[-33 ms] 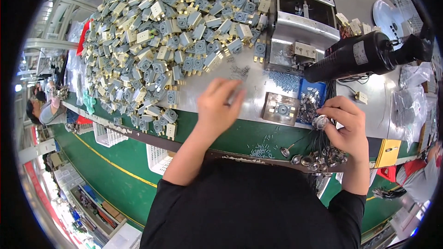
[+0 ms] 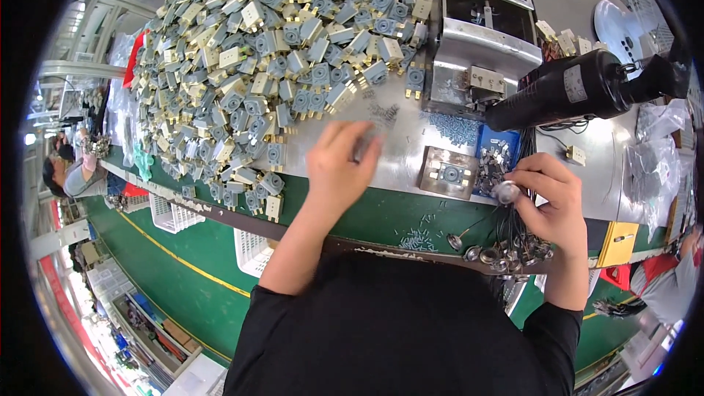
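Note:
My left hand (image 2: 341, 165) is blurred and stretched out over the metal bench top, its fingertips near a few small loose springs (image 2: 383, 112). Whether it holds anything is unclear. My right hand (image 2: 550, 202) pinches a small round metal part (image 2: 506, 191) with thin dark wires hanging from it, just right of a square metal fixture (image 2: 449, 173) that carries one grey component. Behind my right hand a blue tray (image 2: 496, 155) holds small metal pieces. Below my right hand lies a bunch of similar wired round parts (image 2: 506, 253).
A large heap of grey and cream components (image 2: 271, 59) covers the bench's left half. A metal machine box (image 2: 484, 29) and a hanging black power screwdriver (image 2: 579, 88) stand at the back right. Small screws (image 2: 455, 128) lie loose. White baskets (image 2: 172, 213) sit under the green bench edge. Other people work at far left (image 2: 70, 172) and far right (image 2: 671, 286).

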Demonstrator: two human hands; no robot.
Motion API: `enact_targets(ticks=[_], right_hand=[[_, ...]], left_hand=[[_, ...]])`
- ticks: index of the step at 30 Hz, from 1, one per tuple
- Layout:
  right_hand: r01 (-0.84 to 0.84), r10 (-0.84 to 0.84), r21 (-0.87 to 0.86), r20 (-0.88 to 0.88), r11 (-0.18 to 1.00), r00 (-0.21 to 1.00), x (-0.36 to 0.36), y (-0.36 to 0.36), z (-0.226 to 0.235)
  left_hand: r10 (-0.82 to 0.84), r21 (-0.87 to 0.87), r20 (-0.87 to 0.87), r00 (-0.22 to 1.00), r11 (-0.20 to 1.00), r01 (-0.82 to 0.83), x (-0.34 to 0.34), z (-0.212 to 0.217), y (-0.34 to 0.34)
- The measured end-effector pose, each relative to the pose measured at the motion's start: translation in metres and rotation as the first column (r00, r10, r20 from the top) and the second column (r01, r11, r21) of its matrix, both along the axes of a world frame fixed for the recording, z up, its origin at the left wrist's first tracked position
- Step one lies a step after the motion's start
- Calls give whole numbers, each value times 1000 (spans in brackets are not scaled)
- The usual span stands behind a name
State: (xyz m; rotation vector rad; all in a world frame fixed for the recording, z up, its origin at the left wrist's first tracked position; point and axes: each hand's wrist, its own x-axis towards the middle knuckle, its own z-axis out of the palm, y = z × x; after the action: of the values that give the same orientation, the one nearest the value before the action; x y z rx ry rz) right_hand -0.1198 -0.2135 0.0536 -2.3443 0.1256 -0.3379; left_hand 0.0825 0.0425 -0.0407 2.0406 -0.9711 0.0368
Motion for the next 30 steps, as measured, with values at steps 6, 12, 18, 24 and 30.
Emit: enact_targets(ticks=[6,12,18,24,30], right_hand=[[-39,44,60,-80,997,996,3,3,0],[-58,57,-13,-68,998,996,5,3,-4],[-43,52,67,-142,997,989,9,4,-3],[-197,216,103,-227,975,950,28,2,-3],[-211,352,457,-250,864,902,51,7,4]], left_hand=[[229,140,24,973,963,-230,14,-7,6],[153,193,-33,988,971,-144,16,-7,7],[47,50,-159,986,998,-39,19,-9,21],[-172,-234,-708,685,972,2,13,-9,21],[-518,-549,-811,272,835,-46,12,4,-3]])
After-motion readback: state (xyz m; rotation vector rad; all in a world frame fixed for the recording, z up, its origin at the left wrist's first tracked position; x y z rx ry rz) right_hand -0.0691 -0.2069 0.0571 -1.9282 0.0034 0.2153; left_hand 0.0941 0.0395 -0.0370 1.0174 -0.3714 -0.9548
